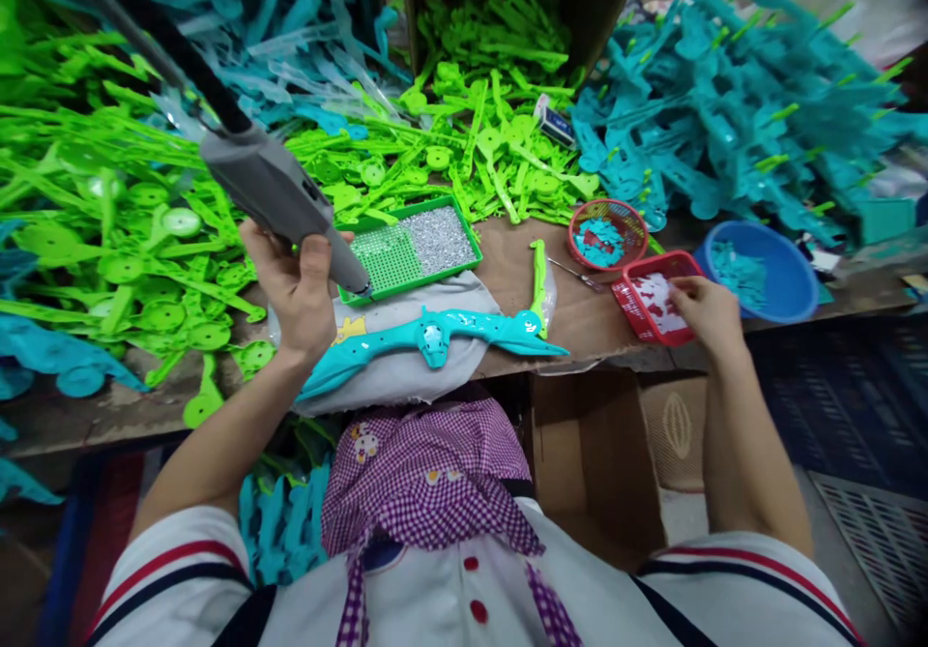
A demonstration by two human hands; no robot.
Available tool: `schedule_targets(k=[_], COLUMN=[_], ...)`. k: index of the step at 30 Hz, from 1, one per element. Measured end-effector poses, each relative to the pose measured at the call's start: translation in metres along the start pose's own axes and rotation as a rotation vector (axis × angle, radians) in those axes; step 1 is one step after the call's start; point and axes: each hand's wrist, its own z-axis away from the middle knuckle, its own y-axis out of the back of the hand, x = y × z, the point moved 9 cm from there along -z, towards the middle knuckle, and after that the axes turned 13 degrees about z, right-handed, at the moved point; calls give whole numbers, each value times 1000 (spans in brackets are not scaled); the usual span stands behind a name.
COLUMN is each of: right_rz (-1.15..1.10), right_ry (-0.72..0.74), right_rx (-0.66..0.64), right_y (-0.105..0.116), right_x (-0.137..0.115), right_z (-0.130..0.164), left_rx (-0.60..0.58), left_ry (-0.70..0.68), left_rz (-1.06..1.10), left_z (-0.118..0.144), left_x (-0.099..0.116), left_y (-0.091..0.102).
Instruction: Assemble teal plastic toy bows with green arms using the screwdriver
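Note:
My left hand (294,289) is wrapped round a grey electric screwdriver (272,183), its tip pointing down to the right beside a green perforated tray (384,284). Small silver screws (439,241) fill the tray's right half. Just below the tip, a long turquoise bow-shaped plastic part (384,338) lies on a pale cloth (464,376). My right hand (710,313) reaches into a small red basket (629,313) of white pieces (654,299), thumb and fingers pinched together. Whatever lies between those fingertips is too small to make out.
A round red basket (607,207) and a blue bowl (794,304) hold small turquoise pieces. Lime-green parts (123,231) heap up at left and behind; turquoise parts (725,96) pile at right. An open cardboard box (591,454) stands below the table edge.

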Motion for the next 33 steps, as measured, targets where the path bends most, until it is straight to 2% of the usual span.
schedule_targets(k=[2,3,4,5,6,8,9,12,15,18,23,26,30,33], right_rz=[-13,-69,-175,-346,-491,-668,-689,-692,-617,-588,-575,-494,-346,-312], right_ry=[-11,18,87,203,338,593,668,745,766,758,714,774,865,817], right_rx=[27,42,58,23,-67,-431,-553,-675,-741,-821,-846,-797,-640,-524], right_y=[20,30,40,45,44,24,14,-11,-33,-47,-54,-51,-41,-35], right_x=[-15,-31,-55,-85,-121,-195,-223,-275,-293,-297,-300,-305,-309,-299], right_z=[16,27,40,55,71,105,118,125,119,117,118,120,120,123], left_rx=[2,6,13,19,23,26,22,-21,-30,33,37,39,47,28], left_ry=[7,6,1,-6,-12,-11,-4,14,29,65,45,36,87,44], left_rz=[10,8,5,5,9,29,39,47,-41,-153,-84,-62,-133,-94], left_z=[0,-1,-1,-1,-1,0,0,4,8,10,10,10,11,13], left_x=[-1,-1,-2,-2,-3,-4,-5,-4,-3,-6,-7,-7,-10,-3], left_y=[-1,-1,-1,-1,-2,-3,-3,-5,-1,10,12,12,11,10])
